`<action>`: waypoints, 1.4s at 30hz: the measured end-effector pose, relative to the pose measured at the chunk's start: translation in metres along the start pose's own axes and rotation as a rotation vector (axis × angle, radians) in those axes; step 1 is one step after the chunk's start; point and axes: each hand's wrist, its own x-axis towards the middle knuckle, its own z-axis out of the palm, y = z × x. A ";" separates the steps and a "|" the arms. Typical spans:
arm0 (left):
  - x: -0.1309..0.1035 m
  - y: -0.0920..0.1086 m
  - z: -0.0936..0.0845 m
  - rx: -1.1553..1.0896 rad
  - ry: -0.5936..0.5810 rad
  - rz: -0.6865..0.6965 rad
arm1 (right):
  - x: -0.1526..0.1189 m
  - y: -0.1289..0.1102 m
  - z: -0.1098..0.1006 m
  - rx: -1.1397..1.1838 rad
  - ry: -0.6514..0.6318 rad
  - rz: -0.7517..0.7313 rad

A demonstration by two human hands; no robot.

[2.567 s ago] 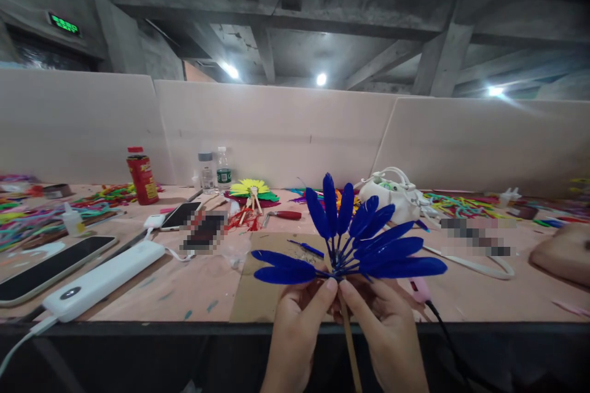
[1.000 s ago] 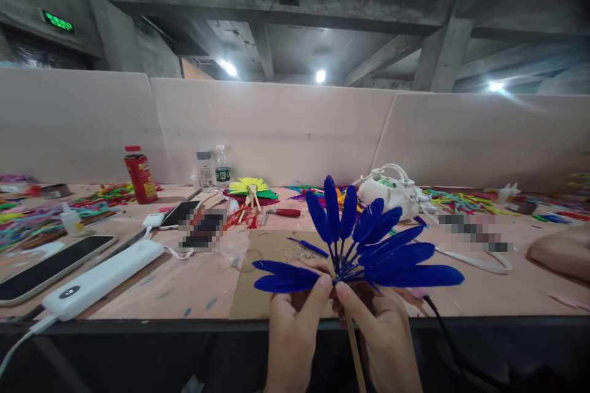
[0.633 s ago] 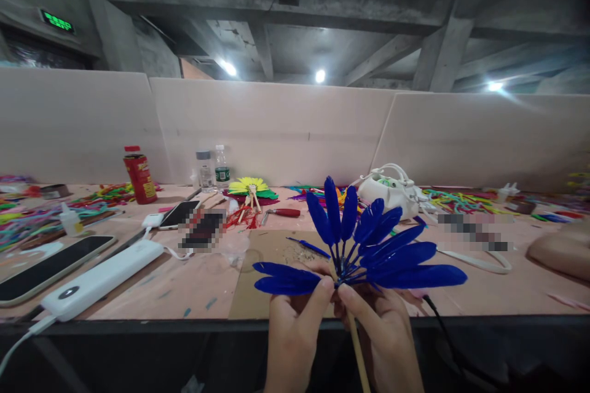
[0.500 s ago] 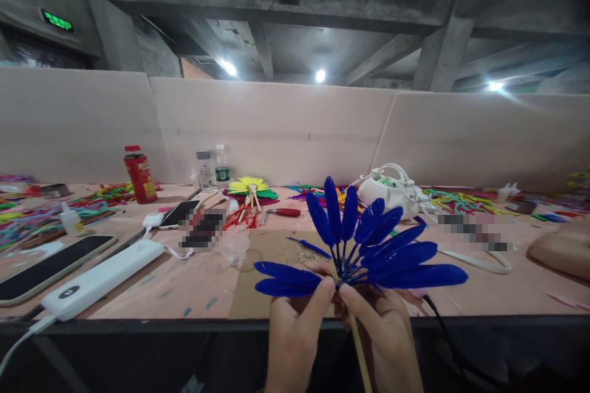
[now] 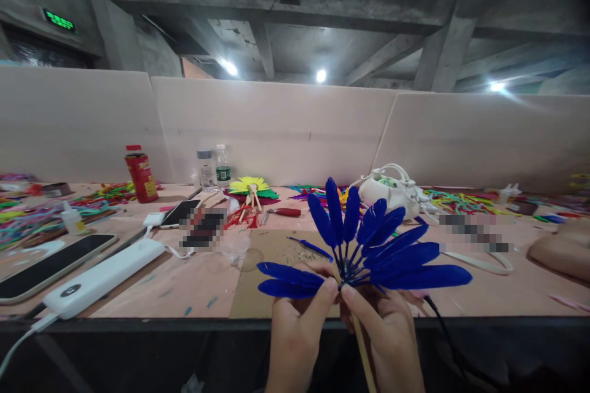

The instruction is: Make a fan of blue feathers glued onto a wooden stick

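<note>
Several deep-blue feathers (image 5: 403,259) spread out like a fan, their bare quills meeting at the top of a thin wooden stick (image 5: 364,350). My left hand (image 5: 299,328) is closed, its thumb and fingers pinching near the quill ends of two blue feathers (image 5: 290,279) that point left. Close against it, my right hand (image 5: 389,328) is also closed, gripping the fan where the quills join the stick. Both thumb tips almost meet there; the other fingers are partly hidden behind. Beyond them, a loose blue feather (image 5: 311,248) lies over a brown cardboard sheet (image 5: 251,302).
On the left lie a white power bank (image 5: 106,279) and a phone (image 5: 55,267). Farther back stand a red bottle (image 5: 141,178), a yellow feather fan (image 5: 251,186), red-handled pliers (image 5: 286,212) and a white handbag (image 5: 387,191). Another person's arm (image 5: 565,258) rests at right.
Almost nothing differs. The whole view has shifted very slightly, and both hands keep the same pinch at the fan's base.
</note>
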 end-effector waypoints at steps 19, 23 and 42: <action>0.006 0.001 -0.017 0.103 0.087 0.072 | 0.003 -0.010 0.005 0.172 0.147 0.002; 0.013 0.010 -0.032 0.101 0.152 0.148 | 0.007 -0.007 -0.004 0.089 0.122 -0.005; 0.007 0.009 -0.015 0.165 -0.024 -0.039 | 0.005 -0.012 0.006 0.166 0.109 -0.013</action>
